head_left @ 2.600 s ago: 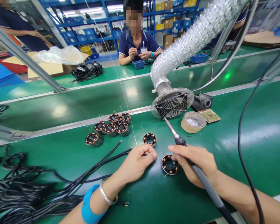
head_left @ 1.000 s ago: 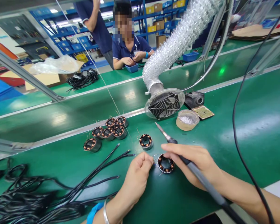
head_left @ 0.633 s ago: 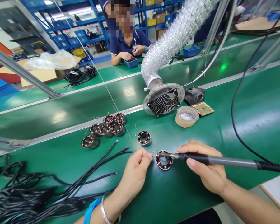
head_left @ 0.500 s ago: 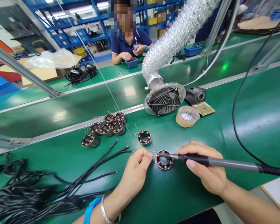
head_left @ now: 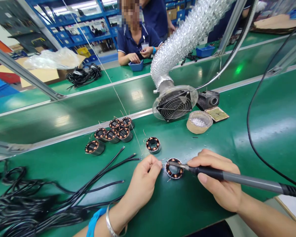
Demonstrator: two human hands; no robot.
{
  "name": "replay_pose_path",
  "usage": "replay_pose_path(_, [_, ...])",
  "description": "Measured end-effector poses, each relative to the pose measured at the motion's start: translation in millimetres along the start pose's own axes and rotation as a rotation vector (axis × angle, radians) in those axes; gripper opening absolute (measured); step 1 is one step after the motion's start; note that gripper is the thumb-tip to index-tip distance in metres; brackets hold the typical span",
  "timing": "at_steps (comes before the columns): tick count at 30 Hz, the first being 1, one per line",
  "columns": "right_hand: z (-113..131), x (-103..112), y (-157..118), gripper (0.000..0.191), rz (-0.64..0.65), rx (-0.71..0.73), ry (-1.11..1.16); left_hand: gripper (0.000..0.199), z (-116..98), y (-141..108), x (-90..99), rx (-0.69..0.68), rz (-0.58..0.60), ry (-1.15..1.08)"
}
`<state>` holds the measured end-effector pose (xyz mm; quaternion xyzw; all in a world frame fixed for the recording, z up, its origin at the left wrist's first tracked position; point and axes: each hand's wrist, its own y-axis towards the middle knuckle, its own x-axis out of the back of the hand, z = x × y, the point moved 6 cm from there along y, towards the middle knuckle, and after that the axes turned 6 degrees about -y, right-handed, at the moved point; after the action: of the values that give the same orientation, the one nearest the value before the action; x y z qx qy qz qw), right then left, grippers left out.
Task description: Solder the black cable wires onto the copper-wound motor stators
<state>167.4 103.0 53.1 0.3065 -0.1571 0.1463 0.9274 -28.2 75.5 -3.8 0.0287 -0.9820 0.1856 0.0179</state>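
A ring-shaped motor stator (head_left: 174, 176) with copper coils lies on the green bench in front of me. My right hand (head_left: 218, 179) is closed around a soldering iron (head_left: 249, 180), its tip resting at the upper left of the stator's ring. At the stator's left edge, my left hand (head_left: 145, 177) pinches a thin wire (head_left: 163, 164); whether it is solder or a coil lead I cannot tell. Just behind stands a second stator (head_left: 153, 145) with wire ends sticking up. Several more stators (head_left: 111, 135) are grouped at the back left.
Black cables (head_left: 71, 197) spread over the bench at left. A fume fan (head_left: 175, 106) on a silver duct (head_left: 182, 42) stands behind the work. Right of it are a round tub of solder bits (head_left: 199, 126) and an iron stand (head_left: 208, 100). A co-worker (head_left: 138, 42) sits opposite.
The iron's handle end has dipped slightly, while its tip stays on the stator. My left hand keeps its pinch. Behind the seated co-worker, another person has come into view.
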Motion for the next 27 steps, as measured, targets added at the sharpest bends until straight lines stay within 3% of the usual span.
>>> replay_pose_path(17, [22.3, -9.5, 1.6, 0.031, -0.006, 0.127, 0.007, 0.029, -7.9, -2.8, -0.5, -0.041, -0.009, 0.109])
replay_pose_path(27, [23.4, -1.3, 3.3, 0.034, -0.048, 0.12, 0.005, 0.031, -5.6, -2.5, 0.0, -0.032, -0.002, 0.091])
